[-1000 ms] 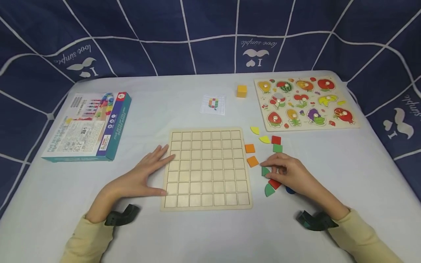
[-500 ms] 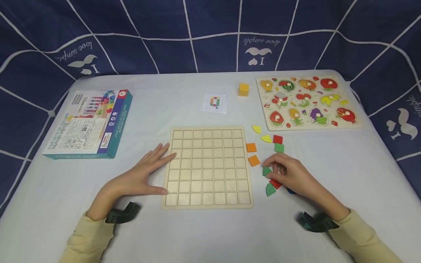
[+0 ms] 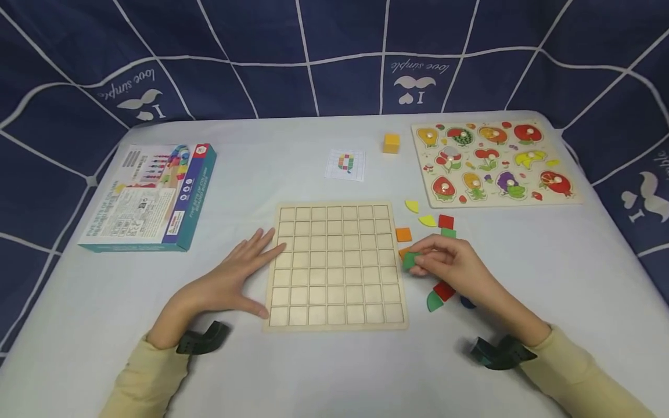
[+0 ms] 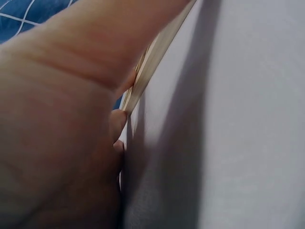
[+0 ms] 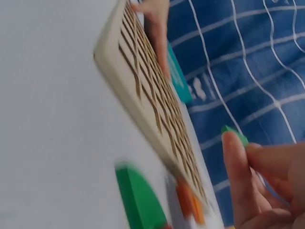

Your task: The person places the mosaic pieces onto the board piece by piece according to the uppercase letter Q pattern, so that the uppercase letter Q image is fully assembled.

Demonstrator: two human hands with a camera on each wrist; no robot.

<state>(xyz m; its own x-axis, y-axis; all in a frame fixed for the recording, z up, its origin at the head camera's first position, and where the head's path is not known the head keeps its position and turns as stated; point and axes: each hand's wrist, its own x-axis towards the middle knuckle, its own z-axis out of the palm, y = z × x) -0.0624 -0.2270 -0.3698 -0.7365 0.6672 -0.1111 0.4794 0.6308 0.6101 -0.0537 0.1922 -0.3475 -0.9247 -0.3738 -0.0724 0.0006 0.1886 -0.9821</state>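
My right hand (image 3: 460, 266) pinches a green quarter-circle tile (image 3: 409, 261) between thumb and fingers. It is raised just off the right edge of a wooden grid board (image 3: 337, 276). In the right wrist view, the same green tile (image 5: 234, 135) sticks out from the fingertips. My left hand (image 3: 223, 285) lies with fingers spread along the board's left edge, thumb and fingertips touching it. Orange square tiles (image 3: 403, 234) lie right of the board, one partly hidden behind the held tile. Near my right hand are another green quarter-circle (image 3: 434, 301), a red tile (image 3: 444, 291) and a partly covered blue piece (image 3: 467, 302).
Yellow quarter-circles (image 3: 427, 220), a red square (image 3: 446, 222) and a green square (image 3: 448, 233) lie farther back. Beyond the board are a pattern card (image 3: 345, 165) and a yellow cube (image 3: 391, 143). A fruit puzzle board (image 3: 499, 200) stands back right, a box (image 3: 146, 200) back left.
My right hand has lifted the green quarter-circle from among the loose tiles and moved it left, towards the board. The left hand stays at the board's edge. The head view has shifted slightly.
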